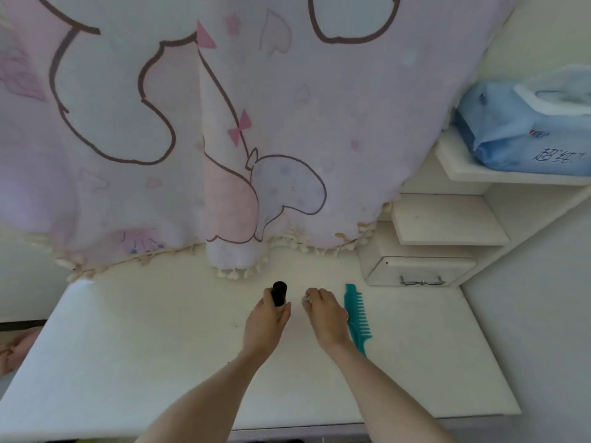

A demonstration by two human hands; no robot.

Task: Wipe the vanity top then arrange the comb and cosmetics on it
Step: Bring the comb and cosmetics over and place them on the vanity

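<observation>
Two hands reach forward: left hand grips a black tube, right hand pinches something small, a teal comb just right of it on the surface.

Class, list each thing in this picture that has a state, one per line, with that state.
left hand: grips the black tube
black tube: upright, held
right hand: fingers curled on a small pale item, unclear what
teal comb: lying flat on the vanity top
small drawer: closed
wipes pack: on the upper shelf, whether its lid is open is unclear
</observation>
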